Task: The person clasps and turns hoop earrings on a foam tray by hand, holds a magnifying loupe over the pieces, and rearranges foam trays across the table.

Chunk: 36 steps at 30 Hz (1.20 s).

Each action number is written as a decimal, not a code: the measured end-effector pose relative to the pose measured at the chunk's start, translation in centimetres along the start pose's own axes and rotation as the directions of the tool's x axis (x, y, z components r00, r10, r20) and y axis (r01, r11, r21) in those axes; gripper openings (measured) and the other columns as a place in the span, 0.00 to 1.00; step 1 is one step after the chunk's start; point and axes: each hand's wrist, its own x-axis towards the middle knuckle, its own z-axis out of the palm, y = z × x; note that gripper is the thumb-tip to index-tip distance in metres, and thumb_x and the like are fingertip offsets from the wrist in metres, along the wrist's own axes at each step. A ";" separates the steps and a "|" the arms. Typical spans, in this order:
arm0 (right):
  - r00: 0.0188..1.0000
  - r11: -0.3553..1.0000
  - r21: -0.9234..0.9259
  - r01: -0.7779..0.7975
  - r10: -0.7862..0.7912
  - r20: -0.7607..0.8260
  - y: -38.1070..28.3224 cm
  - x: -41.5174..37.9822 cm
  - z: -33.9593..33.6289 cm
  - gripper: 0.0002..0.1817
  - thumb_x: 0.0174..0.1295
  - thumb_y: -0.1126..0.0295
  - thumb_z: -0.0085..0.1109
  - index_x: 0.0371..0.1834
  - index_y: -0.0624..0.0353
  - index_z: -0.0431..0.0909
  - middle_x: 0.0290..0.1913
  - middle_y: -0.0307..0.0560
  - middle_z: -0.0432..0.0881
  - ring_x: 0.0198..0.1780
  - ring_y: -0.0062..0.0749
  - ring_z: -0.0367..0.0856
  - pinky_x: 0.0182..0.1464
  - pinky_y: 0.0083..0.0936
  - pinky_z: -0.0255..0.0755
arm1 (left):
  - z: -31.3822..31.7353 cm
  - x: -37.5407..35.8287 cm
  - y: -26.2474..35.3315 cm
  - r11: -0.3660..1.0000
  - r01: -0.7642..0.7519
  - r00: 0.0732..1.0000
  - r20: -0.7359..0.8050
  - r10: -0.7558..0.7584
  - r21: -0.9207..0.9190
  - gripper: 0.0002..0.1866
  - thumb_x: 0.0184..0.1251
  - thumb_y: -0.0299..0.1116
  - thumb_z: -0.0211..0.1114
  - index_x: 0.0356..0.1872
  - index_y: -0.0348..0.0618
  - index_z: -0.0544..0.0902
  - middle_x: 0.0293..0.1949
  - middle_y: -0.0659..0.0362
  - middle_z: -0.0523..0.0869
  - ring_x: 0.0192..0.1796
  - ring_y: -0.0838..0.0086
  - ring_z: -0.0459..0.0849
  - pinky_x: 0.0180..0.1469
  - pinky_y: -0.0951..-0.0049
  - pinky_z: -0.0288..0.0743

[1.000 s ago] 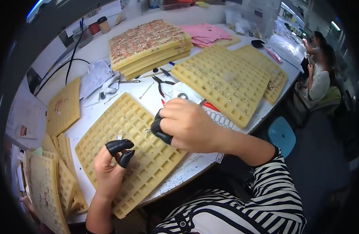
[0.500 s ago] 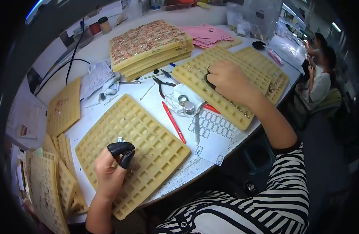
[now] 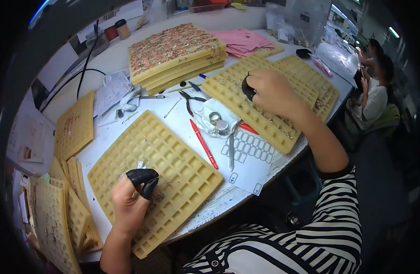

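My left hand [image 3: 133, 196], with black covers on thumb and index finger, is over the lower left part of a yellow gridded tray [image 3: 173, 157]. Its covered fingertips are pinched together; what lies between them is too small to tell. Small wire-like pieces show just beside the fingers. My right hand [image 3: 271, 93], also with a black finger cover, is closed above another gridded tray [image 3: 283, 141] that has small shiny pieces in some compartments. Its fingertips are turned down and mostly hidden.
Stacked trays [image 3: 178, 50] hold many small pieces. Between the hands lie a red pen [image 3: 203, 144], pliers [image 3: 188, 101], a white cloth [image 3: 201, 118] with small round containers, and a printed sheet [image 3: 251, 160]. More trays [image 3: 50, 219] lean at left. Another person [image 3: 374, 98] sits at right.
My right hand has shifted slightly to the right and down over its tray. My left hand has barely moved, its fingertips pressed together in both views.
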 end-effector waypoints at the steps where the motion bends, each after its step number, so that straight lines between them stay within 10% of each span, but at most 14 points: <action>1: 1.000 1.000 0.000 -0.001 0.001 0.001 0.0 0.2 -0.1 0.06 0.37 0.80 0.56 0.21 0.64 0.72 0.28 0.49 0.73 0.35 0.48 0.74 0.37 0.40 0.69 | 0.0 0.0 0.0 1.000 0.001 1.000 0.001 -0.001 -0.001 0.07 0.54 0.18 0.65 0.35 0.37 0.84 0.34 0.59 0.85 0.31 0.78 0.76 0.35 0.79 0.69; 16: 0.890 0.879 -0.194 0.435 -0.387 0.242 0.1 1.2 -0.5 0.01 0.45 0.74 0.55 0.20 0.57 0.75 0.28 0.42 0.74 0.37 0.37 0.76 0.40 0.32 0.71 | 0.0 -0.1 -0.3 1.000 -0.021 1.000 0.009 0.021 0.019 0.08 0.54 0.17 0.64 0.35 0.37 0.83 0.34 0.59 0.85 0.28 0.79 0.75 0.33 0.80 0.68; 24: 0.982 0.974 -0.225 0.022 0.021 0.187 3.7 1.2 -1.8 0.04 0.42 0.78 0.57 0.25 0.61 0.77 0.31 0.48 0.75 0.39 0.44 0.77 0.40 0.37 0.71 | 0.1 0.0 -0.2 0.999 -0.045 0.999 0.003 0.045 0.031 0.07 0.54 0.17 0.65 0.35 0.36 0.83 0.32 0.59 0.84 0.28 0.78 0.75 0.33 0.80 0.68; 36: 0.912 0.975 -0.191 -0.111 0.176 0.371 3.8 1.6 -1.8 0.06 0.45 0.78 0.55 0.28 0.62 0.78 0.35 0.49 0.78 0.43 0.46 0.77 0.44 0.39 0.71 | -0.1 -0.1 -0.5 0.999 -0.037 0.999 0.019 0.037 0.027 0.08 0.55 0.17 0.64 0.35 0.37 0.83 0.33 0.59 0.84 0.29 0.79 0.75 0.33 0.80 0.68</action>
